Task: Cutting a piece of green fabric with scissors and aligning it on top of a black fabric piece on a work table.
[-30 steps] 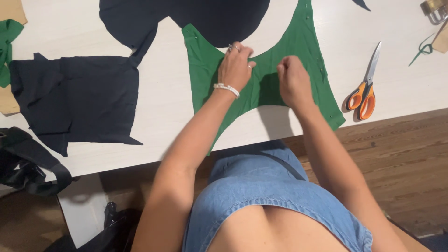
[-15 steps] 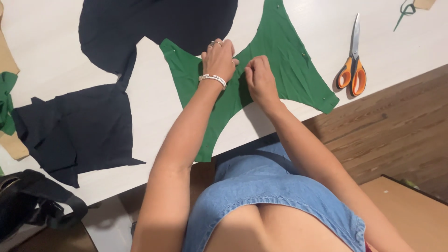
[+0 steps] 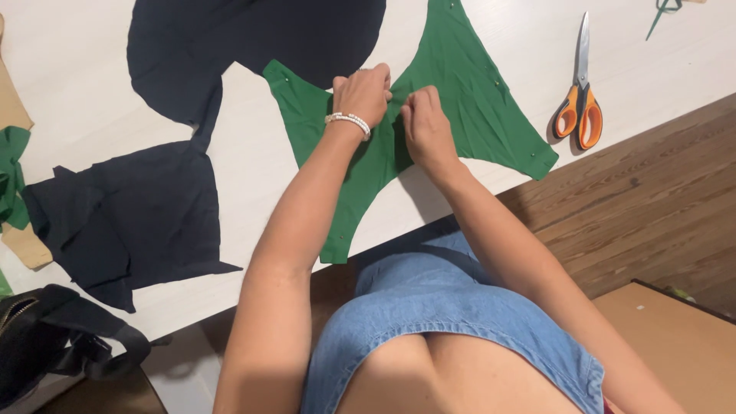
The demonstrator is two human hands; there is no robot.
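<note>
Hands close together at the middle of the green fabric piece (image 3: 460,107), which lies flat on the white table (image 3: 245,176), near its front edge. Your left hand (image 3: 363,93) is curled, fingertips pinching a small fold of the green cloth; a white bead bracelet (image 3: 348,120) sits on that wrist. Your right hand (image 3: 423,126) is clenched beside it, thumb and fingers gripping the same spot; whether it holds a pin, you cannot tell.

Progress, as a judgement: cutting looks done, since the green piece has clean curved edges and the orange-handled scissors (image 3: 580,103) lie apart to the right, untouched. Several small pin heads already dot the green edges, so pinning seems partly done; the middle is in hand now.

Dark navy pieces (image 3: 253,46) lie above and left, not being handled.

Containers: only a black bag (image 3: 46,337) at lower left; its contents are hidden
</note>
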